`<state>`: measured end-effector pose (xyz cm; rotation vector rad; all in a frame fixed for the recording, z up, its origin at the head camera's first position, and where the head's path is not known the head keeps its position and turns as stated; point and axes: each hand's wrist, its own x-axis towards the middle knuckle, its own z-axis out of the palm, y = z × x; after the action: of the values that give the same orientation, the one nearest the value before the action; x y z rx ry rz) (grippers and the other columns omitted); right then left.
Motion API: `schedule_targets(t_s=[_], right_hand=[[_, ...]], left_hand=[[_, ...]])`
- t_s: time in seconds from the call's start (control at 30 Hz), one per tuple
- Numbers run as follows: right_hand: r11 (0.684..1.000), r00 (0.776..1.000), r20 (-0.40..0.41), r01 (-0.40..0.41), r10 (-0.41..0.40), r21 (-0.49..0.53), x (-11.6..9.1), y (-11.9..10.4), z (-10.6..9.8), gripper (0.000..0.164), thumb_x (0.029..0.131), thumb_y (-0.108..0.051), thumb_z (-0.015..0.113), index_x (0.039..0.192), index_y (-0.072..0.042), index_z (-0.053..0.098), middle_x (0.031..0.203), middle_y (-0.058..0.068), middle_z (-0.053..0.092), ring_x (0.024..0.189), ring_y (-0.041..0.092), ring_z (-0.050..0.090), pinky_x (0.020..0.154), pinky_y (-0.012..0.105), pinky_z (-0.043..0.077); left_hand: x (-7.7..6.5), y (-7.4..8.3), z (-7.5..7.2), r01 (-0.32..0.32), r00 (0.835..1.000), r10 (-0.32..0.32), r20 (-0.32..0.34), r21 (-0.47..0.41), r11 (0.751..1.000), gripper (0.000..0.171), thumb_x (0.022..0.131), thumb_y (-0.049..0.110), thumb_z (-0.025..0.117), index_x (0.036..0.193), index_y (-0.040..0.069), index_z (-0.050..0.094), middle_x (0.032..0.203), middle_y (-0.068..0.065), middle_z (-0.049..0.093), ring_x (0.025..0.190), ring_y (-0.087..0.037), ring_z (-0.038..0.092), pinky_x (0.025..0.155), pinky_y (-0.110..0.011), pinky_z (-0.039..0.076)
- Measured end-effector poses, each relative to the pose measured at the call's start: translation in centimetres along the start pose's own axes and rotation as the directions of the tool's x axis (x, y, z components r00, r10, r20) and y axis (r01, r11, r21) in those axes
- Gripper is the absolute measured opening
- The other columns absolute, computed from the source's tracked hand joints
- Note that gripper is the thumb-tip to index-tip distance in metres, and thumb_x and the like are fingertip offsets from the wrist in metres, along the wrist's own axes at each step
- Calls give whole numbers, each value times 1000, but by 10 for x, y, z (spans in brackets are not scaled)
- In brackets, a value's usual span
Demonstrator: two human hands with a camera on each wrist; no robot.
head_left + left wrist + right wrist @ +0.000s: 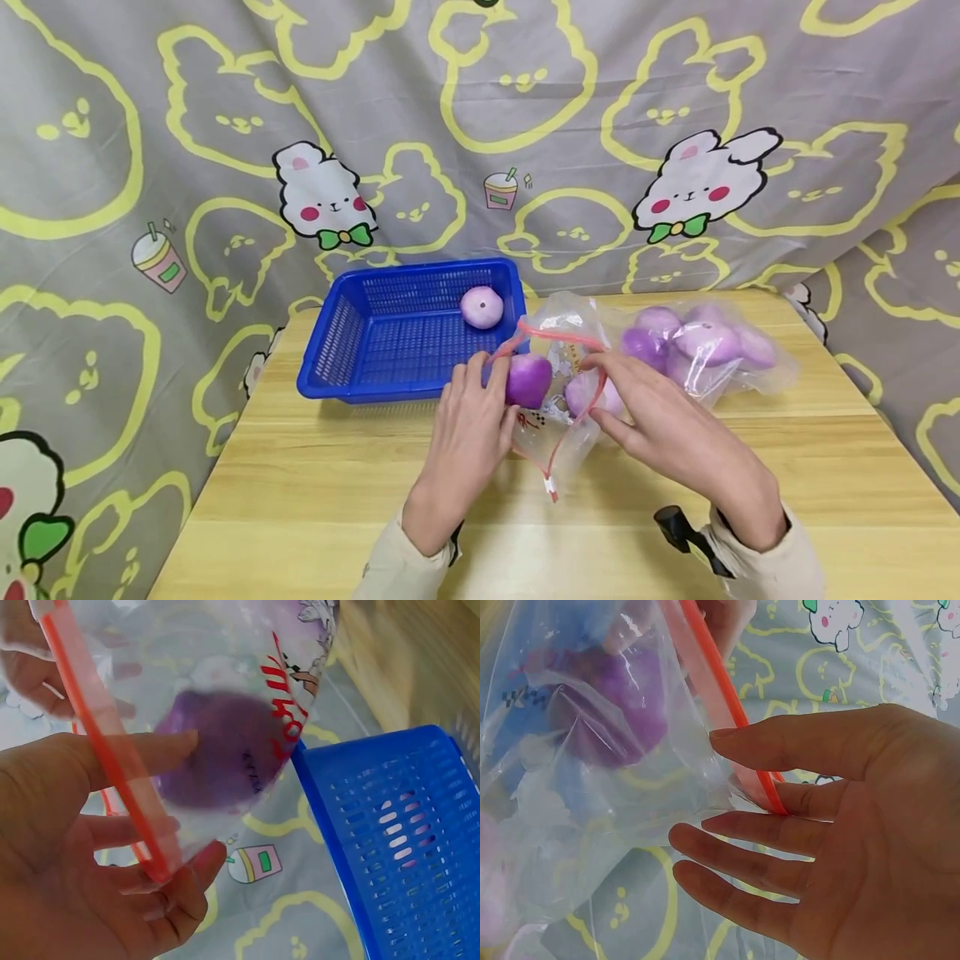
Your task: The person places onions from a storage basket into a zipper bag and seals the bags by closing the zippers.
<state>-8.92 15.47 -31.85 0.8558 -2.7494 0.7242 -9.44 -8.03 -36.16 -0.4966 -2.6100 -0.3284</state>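
Note:
Both hands hold the red-rimmed mouth of a clear plastic zip bag (564, 310) apart. My left hand (468, 417) grips the left side of the rim, its thumb (161, 754) inside the bag beside a dark purple round fruit-like piece (529, 382). A paler purple piece (592, 394) lies deeper in the bag. My right hand (667, 425) pinches the right side of the rim between thumb and forefinger; its other fingers (739, 896) are extended outside. Below the hands hangs the zip's end with its slider (550, 485).
A blue mesh basket (315, 367) stands left of the bag, with one pale purple piece (482, 307) in its right end. Several more purple pieces (705, 343) lie under clear plastic at the right. A patterned grey cloth (480, 233) hangs behind the wooden table (300, 500).

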Motion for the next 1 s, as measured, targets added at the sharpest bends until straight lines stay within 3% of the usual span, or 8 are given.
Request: schedule_targets(t_s=[0.2,0.43,0.73,1.0], right_hand=[[1000,1000,-6,3,-3,13,0,2,-4,51,91,-16,71,136,-3,50,135,12,59,123,30,56,100,50,46],[1000,999,-36,4,-3,17,-1,8,-9,60,90,-8,70,144,-1,43,139,17,55,126,34,53,102,53,44],[999,995,-98,30,-28,18,0,16,-8,64,91,-9,70,148,-2,39,141,18,54,124,35,55,100,53,44],[999,995,-102,18,-16,27,0,20,-7,70,92,-10,69,152,-5,34,144,17,51,128,35,53,102,54,43]], left_hand=[[2,2,-2,-29,999,29,-15,14,999,47,81,17,81,119,5,58,117,-15,60,90,-27,55,68,-35,49],[0,5,-9,-97,994,92,-58,-93,991,55,86,13,74,136,6,53,114,-11,61,90,-25,57,72,-36,51],[-4,9,-22,-144,989,133,-65,-224,964,40,97,25,64,135,14,58,128,-9,56,105,-24,57,81,-38,52],[-3,9,-30,-198,974,160,-157,-263,944,37,101,30,58,133,12,60,135,-12,54,118,-25,55,92,-41,51]])
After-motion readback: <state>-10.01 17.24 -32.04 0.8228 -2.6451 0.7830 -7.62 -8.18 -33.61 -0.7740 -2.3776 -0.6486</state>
